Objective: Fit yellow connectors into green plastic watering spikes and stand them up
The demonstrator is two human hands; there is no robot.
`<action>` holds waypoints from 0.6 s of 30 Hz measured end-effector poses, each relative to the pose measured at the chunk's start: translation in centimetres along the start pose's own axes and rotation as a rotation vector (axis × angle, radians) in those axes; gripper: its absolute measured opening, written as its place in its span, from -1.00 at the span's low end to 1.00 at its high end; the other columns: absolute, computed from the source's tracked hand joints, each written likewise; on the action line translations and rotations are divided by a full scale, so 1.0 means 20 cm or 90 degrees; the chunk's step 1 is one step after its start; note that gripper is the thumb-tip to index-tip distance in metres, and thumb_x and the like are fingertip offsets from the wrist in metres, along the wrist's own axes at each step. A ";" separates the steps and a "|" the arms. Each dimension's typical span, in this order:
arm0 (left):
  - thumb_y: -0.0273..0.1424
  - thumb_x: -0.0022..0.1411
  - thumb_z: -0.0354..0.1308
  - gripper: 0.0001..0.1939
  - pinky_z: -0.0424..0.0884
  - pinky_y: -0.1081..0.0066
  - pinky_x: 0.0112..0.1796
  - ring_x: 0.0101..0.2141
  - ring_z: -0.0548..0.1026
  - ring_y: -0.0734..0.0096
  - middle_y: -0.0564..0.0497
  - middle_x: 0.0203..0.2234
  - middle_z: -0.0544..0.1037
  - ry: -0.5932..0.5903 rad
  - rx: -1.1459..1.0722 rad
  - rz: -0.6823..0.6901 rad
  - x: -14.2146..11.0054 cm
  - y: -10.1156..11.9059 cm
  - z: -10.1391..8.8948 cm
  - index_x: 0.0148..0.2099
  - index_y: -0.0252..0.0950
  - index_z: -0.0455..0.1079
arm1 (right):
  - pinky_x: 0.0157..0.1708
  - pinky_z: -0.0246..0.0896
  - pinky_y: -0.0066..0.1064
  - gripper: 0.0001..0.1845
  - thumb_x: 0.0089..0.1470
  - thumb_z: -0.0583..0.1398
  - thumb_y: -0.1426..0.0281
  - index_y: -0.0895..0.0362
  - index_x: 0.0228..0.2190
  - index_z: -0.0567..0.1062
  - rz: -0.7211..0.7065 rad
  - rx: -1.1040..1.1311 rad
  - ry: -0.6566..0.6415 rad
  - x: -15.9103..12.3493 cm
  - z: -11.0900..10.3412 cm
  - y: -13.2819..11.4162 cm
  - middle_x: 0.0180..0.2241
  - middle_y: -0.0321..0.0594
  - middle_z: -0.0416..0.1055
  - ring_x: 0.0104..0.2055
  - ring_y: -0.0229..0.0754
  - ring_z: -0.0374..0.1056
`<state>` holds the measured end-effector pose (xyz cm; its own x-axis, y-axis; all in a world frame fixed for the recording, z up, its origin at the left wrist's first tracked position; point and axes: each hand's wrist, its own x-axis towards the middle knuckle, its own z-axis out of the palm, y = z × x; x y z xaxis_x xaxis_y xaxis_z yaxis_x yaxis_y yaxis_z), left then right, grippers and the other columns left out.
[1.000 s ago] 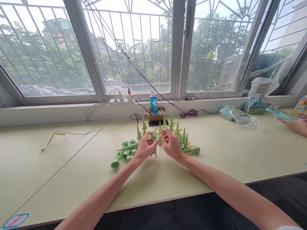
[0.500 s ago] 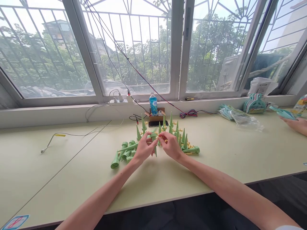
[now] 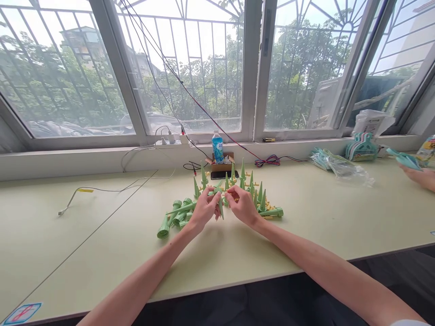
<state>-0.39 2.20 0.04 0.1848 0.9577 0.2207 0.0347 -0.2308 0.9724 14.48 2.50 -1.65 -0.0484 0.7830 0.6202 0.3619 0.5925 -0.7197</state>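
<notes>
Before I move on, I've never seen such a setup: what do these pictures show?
No machine here: each grip is a person's own bare hand. The view comes from a camera worn on that person's head, facing forward and down. The left grip holds a green spike, point downward; the right grip is pinched close by, but whether it holds anything is too small to tell. On the table are more green spikes, standing or lying, and small yellow pieces. Behind stands a blue bottle. Another person's hand shows far right.

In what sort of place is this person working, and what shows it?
Probably a small indoor workroom: many green spikes are gathered on a long table beneath wide windows, and at the far right another person's hand holds a turquoise item.
</notes>
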 end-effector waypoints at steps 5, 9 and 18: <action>-0.03 0.15 0.18 -0.57 0.26 0.52 -0.74 -0.73 0.32 0.53 0.16 -0.63 0.40 -0.006 -0.023 -0.010 0.01 -0.01 0.00 -0.18 -0.25 0.17 | -0.47 0.21 -0.42 -0.79 0.18 0.09 0.24 0.11 -0.39 0.36 0.005 0.005 -0.005 0.00 0.00 0.00 -0.50 -0.27 0.39 -0.51 -0.24 0.31; -0.02 0.16 0.17 -0.57 0.24 0.53 -0.75 -0.72 0.31 0.53 0.15 -0.64 0.40 -0.013 -0.032 -0.019 0.01 -0.02 -0.01 -0.18 -0.25 0.18 | -0.49 0.19 -0.42 -0.78 0.19 0.09 0.23 0.10 -0.41 0.34 0.011 0.013 -0.017 -0.01 0.00 0.00 -0.56 -0.31 0.35 -0.54 -0.24 0.28; -0.04 0.15 0.18 -0.58 0.23 0.53 -0.76 -0.73 0.30 0.54 0.15 -0.65 0.39 -0.021 -0.042 -0.017 0.01 -0.02 -0.01 -0.20 -0.25 0.19 | -0.52 0.15 -0.43 -0.78 0.20 0.08 0.23 0.10 -0.42 0.32 0.006 0.018 -0.021 -0.01 0.00 0.01 -0.58 -0.32 0.32 -0.57 -0.26 0.24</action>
<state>-0.52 2.51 -0.35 0.2172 0.9569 0.1926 -0.0242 -0.1920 0.9811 14.48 2.48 -1.87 -0.0762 0.7941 0.6030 0.3357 0.5899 -0.7344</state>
